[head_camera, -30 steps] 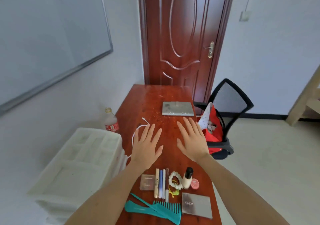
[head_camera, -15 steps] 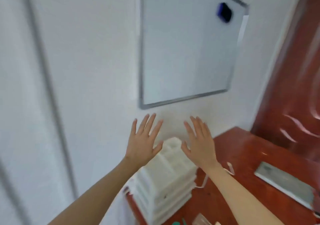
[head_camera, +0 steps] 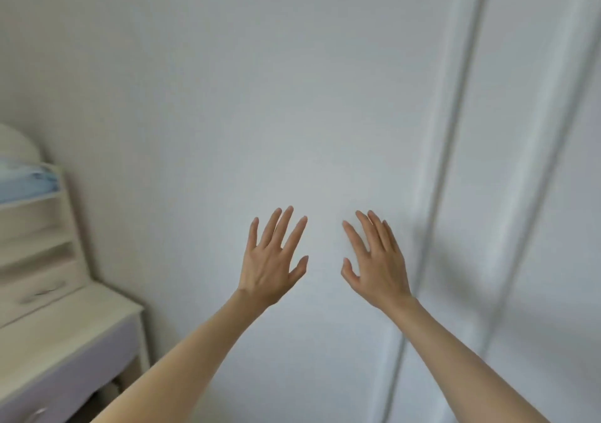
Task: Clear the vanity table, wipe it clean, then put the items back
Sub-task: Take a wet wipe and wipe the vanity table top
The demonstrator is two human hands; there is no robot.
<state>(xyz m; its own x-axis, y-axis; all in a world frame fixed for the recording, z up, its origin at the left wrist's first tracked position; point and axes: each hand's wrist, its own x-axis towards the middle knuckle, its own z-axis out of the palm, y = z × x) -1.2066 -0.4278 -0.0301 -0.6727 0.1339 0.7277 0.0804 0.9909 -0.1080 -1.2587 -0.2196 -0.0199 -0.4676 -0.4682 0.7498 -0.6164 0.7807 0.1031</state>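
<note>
The person holds the left hand [head_camera: 271, 260] and the right hand [head_camera: 377, 261] up, spread wide and empty, facing a bare white wall [head_camera: 227, 97], while the pale vanity table [head_camera: 65, 334] sits low to the left, nearer the left hand.

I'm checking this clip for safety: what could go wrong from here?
Both hands, left hand and right hand, are raised, open and empty before a bare wall, so a forward step could jam the fingers. The picture is blurred and the pale desk sits low left, easy to bump.
</note>
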